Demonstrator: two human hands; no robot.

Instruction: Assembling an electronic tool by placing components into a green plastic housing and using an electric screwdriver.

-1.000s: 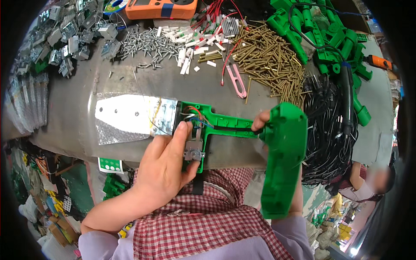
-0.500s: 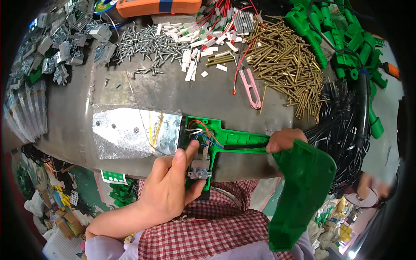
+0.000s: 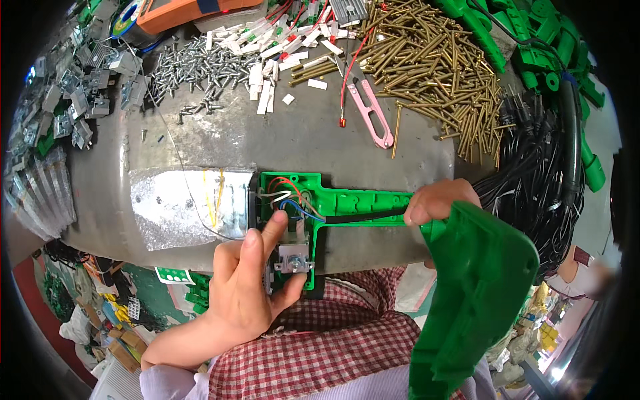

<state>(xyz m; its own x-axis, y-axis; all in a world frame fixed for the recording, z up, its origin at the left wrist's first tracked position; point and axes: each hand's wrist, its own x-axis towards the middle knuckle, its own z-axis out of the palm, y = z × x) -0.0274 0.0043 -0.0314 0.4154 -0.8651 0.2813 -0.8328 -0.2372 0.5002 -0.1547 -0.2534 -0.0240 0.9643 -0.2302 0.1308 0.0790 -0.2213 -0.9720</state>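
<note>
Touching the wires (image 3: 273, 195): one left hand (image 3: 243, 283), thumb and index finger spread apart, fingertip on the red, white and blue strands, too tangled to count.
Right hand (image 3: 441, 202): one, fingers pinching the green cover (image 3: 470, 293) by its upper end, beside the handle's tip; the underside of the grip is hidden.
Green housing (image 3: 337, 200): one open half on one metal bench (image 3: 233, 148), at its near edge; centre of the dial, handle pointing to 3 o'clock.
Green cover: one, tilted, at 4 o'clock.
Black cable (image 3: 370, 217): one, along the handle.
Metal box (image 3: 293, 258): one, at 7 o'clock, between left thumb and index finger.
Silvery plate (image 3: 173, 197): one, at 9 o'clock, two yellow bands across it.
Pink snips (image 3: 371, 113): one pair, at 1 o'clock.
Brass screws (image 3: 440, 73): one heap, uncountable, between 1 and 2 o'clock.
Silver screws (image 3: 200, 73): one scatter, uncountable, between 10 and 11 o'clock.
Orange meter (image 3: 183, 13): one, at 11 o'clock.
</note>
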